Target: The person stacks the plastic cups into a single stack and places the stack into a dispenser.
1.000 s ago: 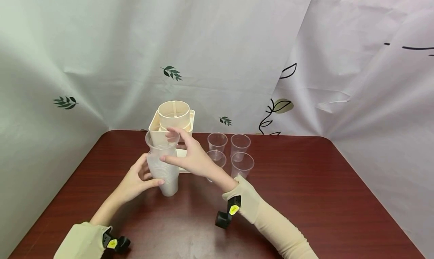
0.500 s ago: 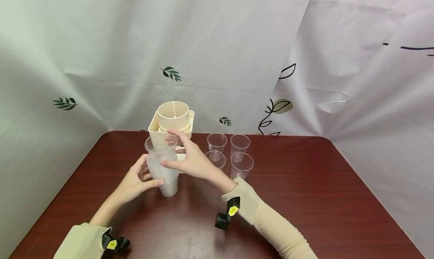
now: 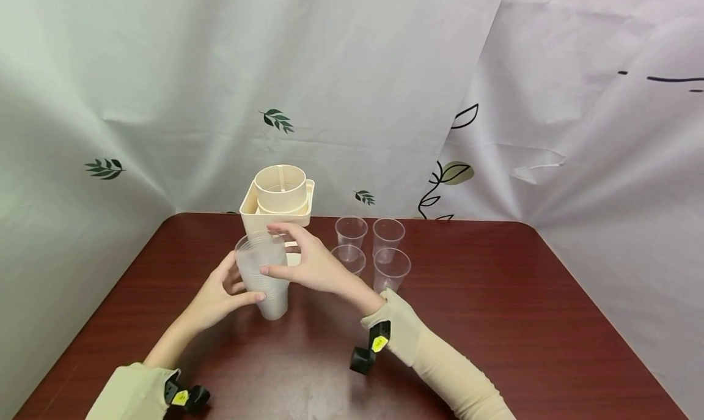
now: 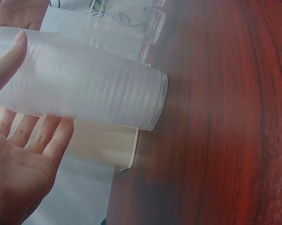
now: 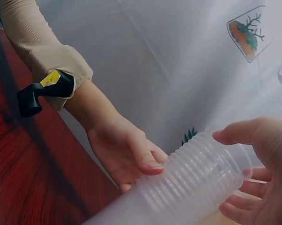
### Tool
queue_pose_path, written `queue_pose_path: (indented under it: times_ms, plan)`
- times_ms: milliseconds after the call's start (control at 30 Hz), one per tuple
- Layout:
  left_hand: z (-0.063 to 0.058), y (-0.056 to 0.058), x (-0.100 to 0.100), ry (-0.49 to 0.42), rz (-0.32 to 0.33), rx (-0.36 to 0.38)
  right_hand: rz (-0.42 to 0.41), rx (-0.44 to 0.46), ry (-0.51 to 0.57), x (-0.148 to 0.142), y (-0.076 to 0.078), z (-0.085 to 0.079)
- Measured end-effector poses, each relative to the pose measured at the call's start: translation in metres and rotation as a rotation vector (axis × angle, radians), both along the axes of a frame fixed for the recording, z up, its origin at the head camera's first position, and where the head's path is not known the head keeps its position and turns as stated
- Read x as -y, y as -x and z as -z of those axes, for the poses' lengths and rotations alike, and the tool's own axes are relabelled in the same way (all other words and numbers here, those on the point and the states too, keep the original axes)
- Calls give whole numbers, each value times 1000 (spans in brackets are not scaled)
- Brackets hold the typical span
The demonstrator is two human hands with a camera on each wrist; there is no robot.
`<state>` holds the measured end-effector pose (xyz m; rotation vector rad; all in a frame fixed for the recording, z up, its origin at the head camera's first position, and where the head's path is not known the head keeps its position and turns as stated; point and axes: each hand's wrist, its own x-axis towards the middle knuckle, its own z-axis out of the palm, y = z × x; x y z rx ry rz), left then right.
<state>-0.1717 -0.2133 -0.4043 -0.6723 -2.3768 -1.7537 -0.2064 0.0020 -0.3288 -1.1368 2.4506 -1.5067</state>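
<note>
A tall stack of clear plastic cups [image 3: 275, 291] stands roughly upright at the left middle of the table. My left hand [image 3: 217, 294] grips it around the side, thumb in front and fingers behind; in the left wrist view the stack [image 4: 99, 82] lies between thumb and fingers. My right hand [image 3: 308, 261] holds the topmost plastic cup [image 3: 247, 249] near its rim, with the thumb on the near side. In the right wrist view the right hand [image 5: 263, 164] curls about the rim end of the ribbed stack [image 5: 192, 173]. Whether the stack's bottom touches the table is unclear.
Behind the stack stands a cream plastic holder [image 3: 302, 218] with a round cylinder [image 3: 282, 194] on top. Several single clear cups [image 3: 392, 267] stand in two rows right of it, partly behind my right wrist. A pale curtain [image 3: 385, 102] hangs behind the dark red table [image 3: 495, 322].
The topmost cup has moved down into the stack, and my right hand has come down with it. My left hand and the single cups stay where they were.
</note>
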Motion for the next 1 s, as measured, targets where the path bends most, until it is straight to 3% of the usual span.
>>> queue_pose_path:
  times_ms: [567, 1000]
  plan:
    - [3, 1, 0, -24, 22, -7, -8, 22, -21, -1, 0, 6]
    - [1, 1, 0, -16, 25, -7, 3, 89, 13, -2, 2, 10]
